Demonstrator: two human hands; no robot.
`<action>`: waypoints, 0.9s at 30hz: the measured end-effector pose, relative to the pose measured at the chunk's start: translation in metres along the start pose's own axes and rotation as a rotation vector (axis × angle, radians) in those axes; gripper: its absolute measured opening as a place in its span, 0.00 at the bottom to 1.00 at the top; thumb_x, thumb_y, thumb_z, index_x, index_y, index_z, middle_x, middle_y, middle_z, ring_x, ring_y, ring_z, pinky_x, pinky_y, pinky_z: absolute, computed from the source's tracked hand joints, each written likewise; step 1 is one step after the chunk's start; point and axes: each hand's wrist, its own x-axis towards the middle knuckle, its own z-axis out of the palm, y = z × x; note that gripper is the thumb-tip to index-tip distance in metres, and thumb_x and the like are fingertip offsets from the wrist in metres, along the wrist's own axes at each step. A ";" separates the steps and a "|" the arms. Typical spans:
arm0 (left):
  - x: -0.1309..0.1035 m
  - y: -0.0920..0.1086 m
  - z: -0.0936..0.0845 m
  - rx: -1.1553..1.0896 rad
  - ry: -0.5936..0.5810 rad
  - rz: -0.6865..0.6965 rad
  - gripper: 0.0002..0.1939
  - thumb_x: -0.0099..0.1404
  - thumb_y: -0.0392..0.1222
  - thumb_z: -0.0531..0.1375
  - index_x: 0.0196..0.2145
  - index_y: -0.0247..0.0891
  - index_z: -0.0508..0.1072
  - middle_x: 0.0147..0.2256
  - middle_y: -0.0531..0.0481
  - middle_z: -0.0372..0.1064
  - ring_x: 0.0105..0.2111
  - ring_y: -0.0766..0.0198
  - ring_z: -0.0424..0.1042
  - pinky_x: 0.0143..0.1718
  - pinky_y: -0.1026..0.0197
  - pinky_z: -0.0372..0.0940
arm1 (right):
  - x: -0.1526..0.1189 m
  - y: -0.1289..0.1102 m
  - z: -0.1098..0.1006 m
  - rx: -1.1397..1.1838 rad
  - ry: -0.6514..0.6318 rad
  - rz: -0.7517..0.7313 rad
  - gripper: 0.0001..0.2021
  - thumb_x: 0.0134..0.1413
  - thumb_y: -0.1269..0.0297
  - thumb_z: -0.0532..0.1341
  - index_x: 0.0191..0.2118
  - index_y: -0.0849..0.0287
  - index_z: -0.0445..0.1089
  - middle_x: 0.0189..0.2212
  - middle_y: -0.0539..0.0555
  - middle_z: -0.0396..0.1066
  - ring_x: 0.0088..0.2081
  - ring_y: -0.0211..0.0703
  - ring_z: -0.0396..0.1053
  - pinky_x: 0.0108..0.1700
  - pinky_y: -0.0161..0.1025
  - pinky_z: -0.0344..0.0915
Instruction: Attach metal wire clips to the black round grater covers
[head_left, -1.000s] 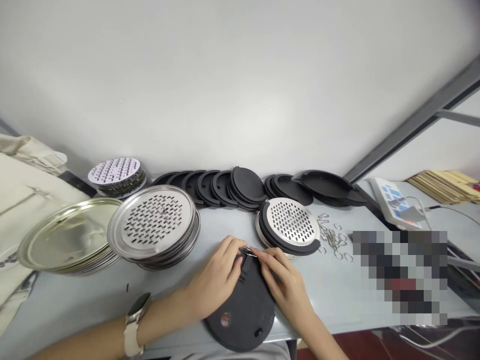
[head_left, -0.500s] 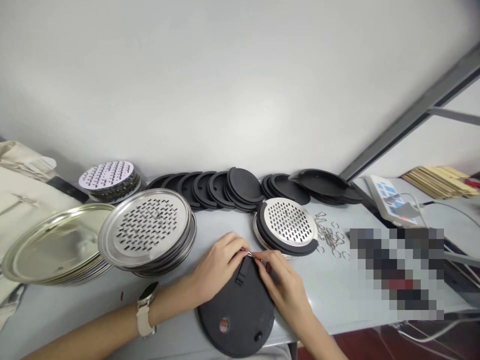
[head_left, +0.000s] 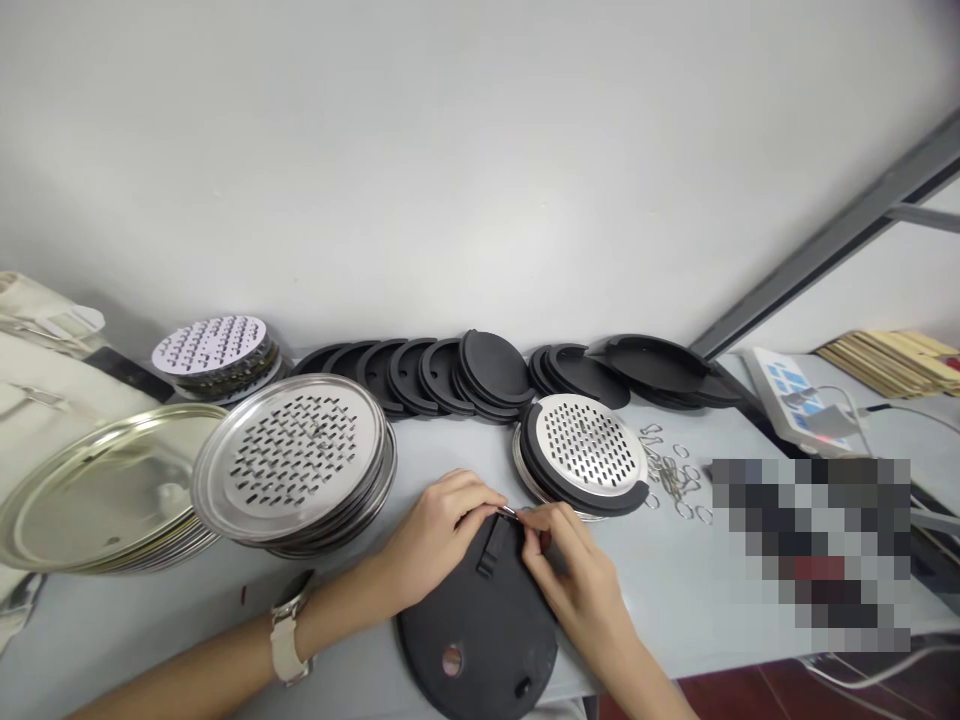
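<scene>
A black round plastic plate [head_left: 480, 625] with a hole and a small clip-like strip stands tilted at the table's front edge. Over its upper rim, my left hand [head_left: 442, 530] pinches a small shiny metal piece [head_left: 510, 511] between thumb and fingers. From the other side, my right hand [head_left: 574, 570] pinches the same piece, fingers closed. The fingertips hide most of it, so its kind is unclear. Just beyond my right hand lies a perforated metal grater disc [head_left: 589, 445] in a black holder, on a stack. Loose metal rings and clips [head_left: 675, 478] lie right of that stack.
Slotted metal grater plates [head_left: 296, 450] and shiny round trays [head_left: 112, 490] are stacked at left. Behind stand spiked discs [head_left: 210, 345] and a row of black round holders [head_left: 409, 375]. A power strip [head_left: 799, 400] and wooden pieces [head_left: 889, 362] lie at right.
The view has shifted slightly, so things on the right appear a little farther right. Both hands stay closed at the plate's upper rim; the metal piece between them shows at a slightly different angle.
</scene>
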 end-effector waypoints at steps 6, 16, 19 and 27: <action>-0.001 -0.001 0.000 0.008 0.001 0.023 0.11 0.70 0.35 0.53 0.38 0.40 0.76 0.36 0.49 0.73 0.40 0.62 0.71 0.44 0.60 0.65 | 0.002 -0.001 0.000 -0.026 -0.010 -0.003 0.06 0.66 0.70 0.51 0.42 0.54 0.63 0.36 0.54 0.66 0.40 0.44 0.67 0.42 0.40 0.66; 0.000 0.001 -0.003 0.074 -0.006 0.043 0.11 0.70 0.32 0.52 0.37 0.40 0.74 0.36 0.51 0.71 0.40 0.63 0.70 0.44 0.61 0.63 | -0.005 0.002 0.005 -0.216 0.108 -0.035 0.13 0.66 0.72 0.50 0.52 0.55 0.62 0.52 0.62 0.55 0.51 0.48 0.66 0.49 0.44 0.69; 0.000 0.001 -0.006 0.126 -0.008 0.038 0.11 0.70 0.31 0.51 0.37 0.40 0.72 0.36 0.51 0.70 0.39 0.62 0.69 0.44 0.61 0.63 | -0.004 0.006 0.006 -0.270 0.022 -0.097 0.16 0.66 0.74 0.47 0.56 0.56 0.60 0.53 0.64 0.55 0.51 0.47 0.67 0.47 0.43 0.71; -0.006 -0.008 -0.010 0.189 0.077 0.011 0.10 0.69 0.30 0.51 0.37 0.40 0.70 0.35 0.51 0.67 0.38 0.63 0.68 0.43 0.60 0.63 | 0.029 -0.001 -0.003 -0.366 -0.182 -0.274 0.20 0.65 0.77 0.45 0.59 0.59 0.58 0.51 0.65 0.62 0.50 0.48 0.68 0.48 0.44 0.71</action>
